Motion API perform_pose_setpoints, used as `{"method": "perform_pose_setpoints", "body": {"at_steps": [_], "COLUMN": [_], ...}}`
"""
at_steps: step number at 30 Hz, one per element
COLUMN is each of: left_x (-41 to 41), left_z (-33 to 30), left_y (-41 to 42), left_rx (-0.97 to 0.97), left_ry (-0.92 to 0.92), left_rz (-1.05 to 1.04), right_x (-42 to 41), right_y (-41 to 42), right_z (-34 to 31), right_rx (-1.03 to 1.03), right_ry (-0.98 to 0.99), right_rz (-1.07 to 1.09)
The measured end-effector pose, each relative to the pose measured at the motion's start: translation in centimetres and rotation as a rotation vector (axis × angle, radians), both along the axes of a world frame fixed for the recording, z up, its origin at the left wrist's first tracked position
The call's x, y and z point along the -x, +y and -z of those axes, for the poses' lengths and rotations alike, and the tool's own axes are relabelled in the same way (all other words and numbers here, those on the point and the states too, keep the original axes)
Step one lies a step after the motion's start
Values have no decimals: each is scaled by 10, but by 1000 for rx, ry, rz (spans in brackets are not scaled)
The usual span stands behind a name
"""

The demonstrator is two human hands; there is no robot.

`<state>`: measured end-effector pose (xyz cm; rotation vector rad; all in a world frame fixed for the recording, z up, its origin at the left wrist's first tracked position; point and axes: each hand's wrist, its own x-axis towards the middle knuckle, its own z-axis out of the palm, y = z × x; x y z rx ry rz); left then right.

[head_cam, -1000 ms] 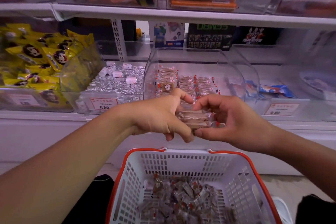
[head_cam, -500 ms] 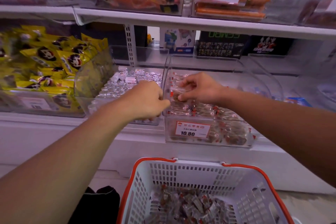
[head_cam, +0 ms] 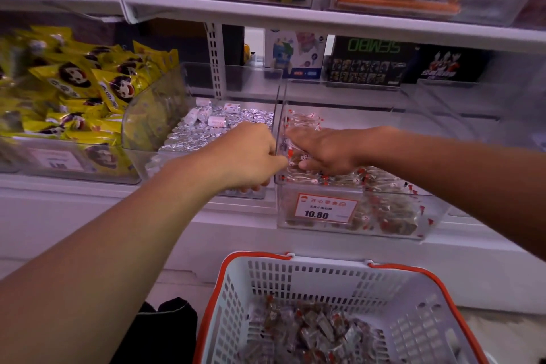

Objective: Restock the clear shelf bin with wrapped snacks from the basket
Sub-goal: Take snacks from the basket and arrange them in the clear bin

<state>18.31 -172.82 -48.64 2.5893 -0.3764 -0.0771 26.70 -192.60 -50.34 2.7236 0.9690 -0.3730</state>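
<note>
The clear shelf bin (head_cam: 432, 217), tagged 10.80, stands on the lower shelf with wrapped snacks (head_cam: 384, 183) piled inside. My right hand (head_cam: 322, 151) reaches into it from the right. It lies palm down on the snacks at the bin's left side, with the fingers stretched toward the left wall. My left hand (head_cam: 248, 156) is outside that wall, with its knuckles against it. Its fingers are curled under and nothing shows in them. Below, the white basket with an orange rim (head_cam: 413, 270) holds several more wrapped snacks (head_cam: 310, 331).
Left of the clear bin stands a bin of silver-wrapped sweets (head_cam: 206, 133). Further left are yellow snack bags (head_cam: 74, 89). The upper shelf edge (head_cam: 295, 18) overhangs the bins. Boxed toys (head_cam: 366, 62) stand behind. A dark shape (head_cam: 165, 331) lies on the floor by the basket.
Both hands rose from above the basket, holding a bundle of snacks, to the bin. My right hand went in and now lies flat on the pile; my left hand stopped at the wall.
</note>
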Motion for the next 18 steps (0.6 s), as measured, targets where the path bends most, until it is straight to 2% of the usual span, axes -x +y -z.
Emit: {"method": "perform_pose_setpoints", "body": {"at_steps": [3,7,10,12,14,16,18], "left_x": [3,11,20,26,35,44,46], "left_z": [-3,-5,-13,-18,-16,0,31], "left_y": [1,5,9,19,27,20,-3], "left_rx": [-12,-42,74,82,-31,-232,-401], "left_ry": [-2,-64,4,165,441,684,824], "left_rz": [11,26,-30,-4,64,117,136], "right_x": [-1,7,20,34,63,106,146], "right_y": [-5,-7,-9,-14,-17,-19,-15], "right_z": [-7,-10,-18,-30,-34,-19,22], "right_rx": [-70,-360,-483,-670,-923,-1173,-1274], "right_ry": [-35,-123,-177,-259,-487,-730,-769], "right_rz": [-18,69,174,255,239,80,-75]}}
